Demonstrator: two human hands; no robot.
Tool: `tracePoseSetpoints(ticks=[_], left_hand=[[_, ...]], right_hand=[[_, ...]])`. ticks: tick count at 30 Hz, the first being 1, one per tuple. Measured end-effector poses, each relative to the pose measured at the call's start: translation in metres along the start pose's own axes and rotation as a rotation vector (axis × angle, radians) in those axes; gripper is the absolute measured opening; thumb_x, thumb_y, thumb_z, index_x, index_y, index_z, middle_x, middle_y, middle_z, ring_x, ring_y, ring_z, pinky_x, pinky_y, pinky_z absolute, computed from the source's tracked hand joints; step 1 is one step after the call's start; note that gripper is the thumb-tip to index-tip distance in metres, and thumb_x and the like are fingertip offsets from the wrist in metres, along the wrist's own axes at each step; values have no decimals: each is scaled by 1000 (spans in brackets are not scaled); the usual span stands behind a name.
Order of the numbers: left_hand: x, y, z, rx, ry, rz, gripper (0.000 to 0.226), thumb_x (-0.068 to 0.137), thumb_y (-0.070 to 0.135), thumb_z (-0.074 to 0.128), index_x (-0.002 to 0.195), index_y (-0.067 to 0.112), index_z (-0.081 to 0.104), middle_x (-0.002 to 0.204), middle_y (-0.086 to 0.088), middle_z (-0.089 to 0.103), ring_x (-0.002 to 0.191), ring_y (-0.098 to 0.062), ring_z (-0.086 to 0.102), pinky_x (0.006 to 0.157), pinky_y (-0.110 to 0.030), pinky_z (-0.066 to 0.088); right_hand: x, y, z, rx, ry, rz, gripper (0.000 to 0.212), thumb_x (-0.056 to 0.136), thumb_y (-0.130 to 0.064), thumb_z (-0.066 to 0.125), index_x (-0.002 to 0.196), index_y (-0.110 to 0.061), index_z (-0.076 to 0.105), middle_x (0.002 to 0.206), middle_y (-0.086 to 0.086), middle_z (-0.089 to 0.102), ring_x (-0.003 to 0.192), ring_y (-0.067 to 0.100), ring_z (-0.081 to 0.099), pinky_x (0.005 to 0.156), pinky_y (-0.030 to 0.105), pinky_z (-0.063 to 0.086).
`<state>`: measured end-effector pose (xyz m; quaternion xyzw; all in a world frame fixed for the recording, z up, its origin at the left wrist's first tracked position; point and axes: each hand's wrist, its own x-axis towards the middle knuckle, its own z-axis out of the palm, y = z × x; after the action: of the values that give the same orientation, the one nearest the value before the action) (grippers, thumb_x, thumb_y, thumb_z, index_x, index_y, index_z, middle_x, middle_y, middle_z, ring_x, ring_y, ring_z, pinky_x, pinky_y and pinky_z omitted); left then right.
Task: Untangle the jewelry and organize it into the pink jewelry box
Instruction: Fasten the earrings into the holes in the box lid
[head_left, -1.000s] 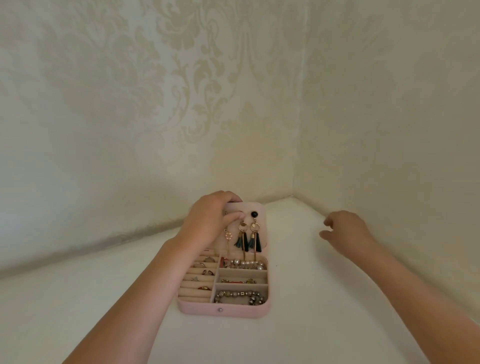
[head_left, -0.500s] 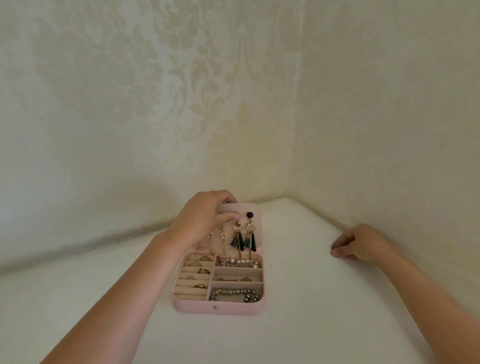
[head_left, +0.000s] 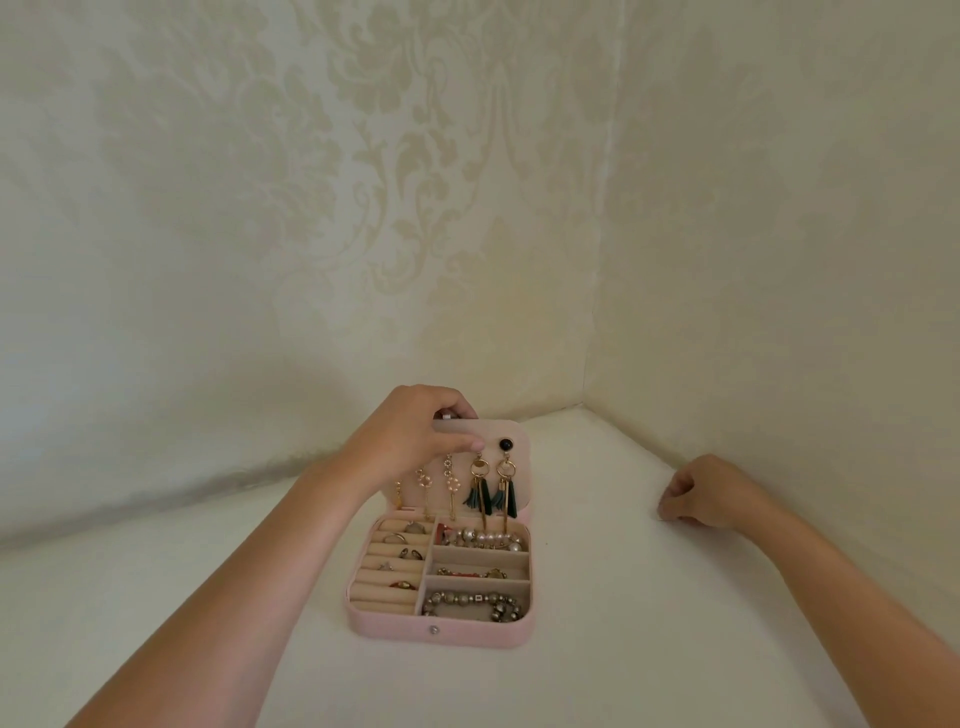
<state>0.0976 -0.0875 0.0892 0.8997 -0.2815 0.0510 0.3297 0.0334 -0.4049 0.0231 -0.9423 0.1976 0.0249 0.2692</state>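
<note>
Hands differ: left hand (head_left: 410, 441) grips the top edge of the upright lid (head_left: 519, 483); right hand (head_left: 706, 493) rests curled, holding nothing, on the white desk (head_left: 623, 649) at three o'clock of the rounded pink jewelry box (head_left: 441, 631). Inside are three beaded strands (head_left: 472, 605), two green tassel earrings (head_left: 480, 491), five rings (head_left: 402, 584) at nine o'clock and one black stud (head_left: 505, 445).

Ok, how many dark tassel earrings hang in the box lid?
2. The left tassel earring hangs beside the right tassel earring on the right half of the lid. The left hand covers the lid's upper left, so more may be hidden.
</note>
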Motion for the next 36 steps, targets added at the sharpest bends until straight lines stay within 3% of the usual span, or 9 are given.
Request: tracePoseSetpoints(ticks=[5, 9, 16, 23, 30, 36], left_hand=[[-1, -1, 0, 9, -6, -6, 18, 72, 31, 79, 84, 31, 66, 79, 15, 59, 69, 2, 52, 57, -11, 34], [-3, -2, 1, -13, -10, -9, 16, 74, 30, 78, 83, 30, 65, 77, 15, 59, 64, 3, 51, 55, -12, 34], [-4, -4, 3, -31, 7, -11, 18, 73, 30, 79, 86, 28, 66, 77, 15, 61, 66, 5, 52, 58, -12, 36], [-5, -2, 5, -28, 30, -4, 19, 73, 28, 79, 85, 28, 65, 75, 18, 59, 61, 12, 50, 56, -10, 36], [-7, -4, 6, -67, 57, 13, 29, 71, 26, 80, 78, 43, 57, 79, 18, 61, 68, 14, 53, 60, -7, 38], [-6, -3, 6, -52, 63, 14, 28, 71, 27, 80, 78, 40, 56, 77, 17, 59, 68, 10, 53, 62, -9, 40]], right_hand=[[9, -28, -5, 377, 81, -165, 17, 73, 6, 70, 63, -3, 61, 62, 11, 68, 58, 19, 63, 63, 27, 52], [9, -68, -19, 744, -69, -300, 15, 74, 13, 69, 80, 1, 63, 75, 20, 65, 57, 16, 68, 57, 19, 56], [15, -136, -16, 646, -357, -509, 15, 75, 6, 72, 80, -4, 63, 75, 11, 71, 66, 14, 69, 59, 20, 55], [35, -164, 4, 607, -710, -498, 18, 84, 10, 59, 79, -8, 59, 63, -3, 68, 58, 6, 64, 55, 17, 51], [45, -164, 17, 672, -827, -509, 23, 85, 16, 52, 82, -6, 59, 64, -3, 69, 57, 4, 64, 51, 14, 49], [53, -156, 22, 714, -868, -505, 25, 85, 18, 49, 81, -5, 56, 60, -3, 67, 53, 3, 62, 49, 14, 48]])
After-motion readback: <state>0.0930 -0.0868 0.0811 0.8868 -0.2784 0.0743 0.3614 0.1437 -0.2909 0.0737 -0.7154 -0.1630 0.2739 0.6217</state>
